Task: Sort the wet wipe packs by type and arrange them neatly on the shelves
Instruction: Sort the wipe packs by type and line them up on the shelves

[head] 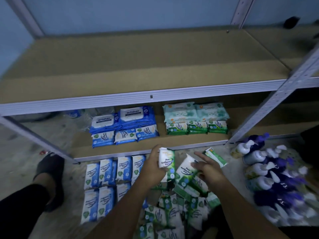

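blue-white packs (103, 178), green-white packs (172, 209), purple bottles (276, 183)

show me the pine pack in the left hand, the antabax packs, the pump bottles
pine pack (166, 161), head view, white front label
antabax packs (132, 113), head view, right pack's white lid
pump bottles (253, 157), head view, one bottle's body

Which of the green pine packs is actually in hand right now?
The upright pack, gripped in the left hand with its label showing. The right hand only touches a tilted pack on the green pile.
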Tool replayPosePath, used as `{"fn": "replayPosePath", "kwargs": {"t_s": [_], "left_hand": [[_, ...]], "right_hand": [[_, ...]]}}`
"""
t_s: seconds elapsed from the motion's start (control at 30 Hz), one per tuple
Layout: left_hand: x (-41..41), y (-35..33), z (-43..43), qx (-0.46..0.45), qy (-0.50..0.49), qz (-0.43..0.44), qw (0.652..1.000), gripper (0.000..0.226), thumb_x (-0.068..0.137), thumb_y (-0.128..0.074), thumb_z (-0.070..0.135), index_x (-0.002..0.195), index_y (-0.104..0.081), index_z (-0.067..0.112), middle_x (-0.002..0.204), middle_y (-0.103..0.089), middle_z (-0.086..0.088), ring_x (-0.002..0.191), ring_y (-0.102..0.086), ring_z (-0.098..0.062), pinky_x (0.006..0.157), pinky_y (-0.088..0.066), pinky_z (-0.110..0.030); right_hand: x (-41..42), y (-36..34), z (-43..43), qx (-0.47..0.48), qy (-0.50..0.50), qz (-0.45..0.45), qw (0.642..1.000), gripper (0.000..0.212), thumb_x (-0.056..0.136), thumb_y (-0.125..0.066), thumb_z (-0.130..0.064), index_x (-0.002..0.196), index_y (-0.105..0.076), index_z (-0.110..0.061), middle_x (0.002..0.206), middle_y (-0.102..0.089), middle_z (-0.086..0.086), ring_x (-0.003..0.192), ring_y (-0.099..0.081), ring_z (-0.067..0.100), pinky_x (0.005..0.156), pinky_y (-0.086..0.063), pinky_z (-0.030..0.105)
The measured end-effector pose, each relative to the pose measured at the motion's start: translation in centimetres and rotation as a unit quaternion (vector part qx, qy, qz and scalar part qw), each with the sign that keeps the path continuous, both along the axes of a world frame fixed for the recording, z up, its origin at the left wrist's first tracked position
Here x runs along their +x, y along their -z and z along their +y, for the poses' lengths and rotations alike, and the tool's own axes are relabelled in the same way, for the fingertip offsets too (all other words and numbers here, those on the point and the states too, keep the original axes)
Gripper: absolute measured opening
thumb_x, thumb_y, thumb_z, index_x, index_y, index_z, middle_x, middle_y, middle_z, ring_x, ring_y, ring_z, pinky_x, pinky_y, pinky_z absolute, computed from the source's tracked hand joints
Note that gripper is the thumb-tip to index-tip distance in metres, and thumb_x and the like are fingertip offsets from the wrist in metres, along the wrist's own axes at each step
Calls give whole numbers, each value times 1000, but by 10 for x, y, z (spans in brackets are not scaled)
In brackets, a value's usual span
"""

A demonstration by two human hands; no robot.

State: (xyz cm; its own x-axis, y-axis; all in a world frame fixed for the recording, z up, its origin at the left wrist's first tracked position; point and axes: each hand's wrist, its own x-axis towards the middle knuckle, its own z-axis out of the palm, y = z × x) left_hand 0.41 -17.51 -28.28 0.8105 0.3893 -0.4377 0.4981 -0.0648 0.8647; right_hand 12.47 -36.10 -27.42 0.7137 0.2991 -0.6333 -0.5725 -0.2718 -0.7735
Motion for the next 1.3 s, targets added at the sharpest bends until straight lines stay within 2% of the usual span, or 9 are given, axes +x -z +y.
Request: {"fn": "replayPosePath", "kwargs": {"t_s": [0.1, 0.27, 0.37, 0.43, 0.63, 0.9, 1.0, 1.13, 1.3], "left_hand": [[-13, -14, -5, 6, -4, -9, 1000, 88, 87, -73, 2, 151, -26, 40, 129, -59, 1, 103, -66, -13, 76, -58, -37], [-28, -12, -20, 26, 3, 13, 1000, 81, 86, -74, 3, 140, -32, 47, 117, -65, -1, 94, -69, -10, 74, -60, -47], [-34, -6, -26, 43, 19, 28, 999, 84, 86, -74, 4, 140, -30, 50, 116, -65, 1, 85, -64, 1, 66, -59, -27], [-36, 0, -30, 62, 44, 36, 996, 85, 87, -73, 4, 148, -30, 43, 127, -64, -4, 87, -61, -2, 57, -50, -11], [-29, 18, -33, 67, 31, 48, 996, 78, 84, -74, 0, 144, -38, 35, 115, -62, 2, 87, -59, -4, 49, -41, -5], [11, 61, -14, 87, 2, 68, 994, 68, 77, -75, -3, 122, -47, 39, 109, -63, 4, 93, -64, -13, 64, -57, -29], [26, 82, -5, 93, -21, 66, 993, 71, 72, -77, 1, 132, -53, 29, 122, -66, 0, 103, -66, -15, 75, -61, -42], [52, 111, 4, 72, -22, 68, 995, 78, 74, -79, -6, 141, -49, 19, 124, -59, 7, 107, -60, -10, 73, -55, -25], [76, 160, 11, 41, -67, 91, 993, 77, 70, -84, -4, 135, -53, 23, 123, -69, -2, 99, -66, -9, 84, -61, -43]], "right_hand": [[-13, 1, -2, 55, 110, 29, 992, 27, 92, -69, -6, 110, -72, -25, 99, -71, 3, 85, -66, 28, 70, -53, 39], [-32, 3, 4, -67, 130, -14, 989, 13, 101, -51, -13, 91, -56, -19, 94, -56, 19, 78, -51, 27, 70, -44, 37], [-34, 2, -2, -35, 120, 40, 991, 22, 86, -61, 3, 85, -48, -15, 95, -51, 16, 86, -50, 29, 75, -42, 41], [-31, 1, -6, -19, 112, 52, 992, 30, 77, -58, 14, 86, -45, -12, 96, -47, 14, 87, -46, 29, 72, -39, 40], [-17, 6, -16, -14, 83, 117, 990, 49, 85, -58, 17, 117, -52, -19, 105, -62, 21, 71, -60, 32, 61, -52, 39], [7, 63, -1, -83, 41, 47, 995, 43, 81, -76, 4, 115, -63, -20, 122, -62, 20, 91, -68, 36, 64, -56, 38], [25, 77, 7, -97, 26, 40, 994, 50, 78, -78, 7, 115, -63, -23, 113, -66, 23, 86, -69, 39, 70, -60, 53], [56, 103, 17, -86, -34, 37, 995, 69, 74, -69, 25, 124, -61, -23, 90, -72, 22, 74, -67, 33, 63, -54, 44], [81, 147, 28, -115, -116, -37, 986, 75, 73, -68, 24, 136, -58, -16, 104, -72, 11, 95, -67, 29, 83, -58, 44]]}}
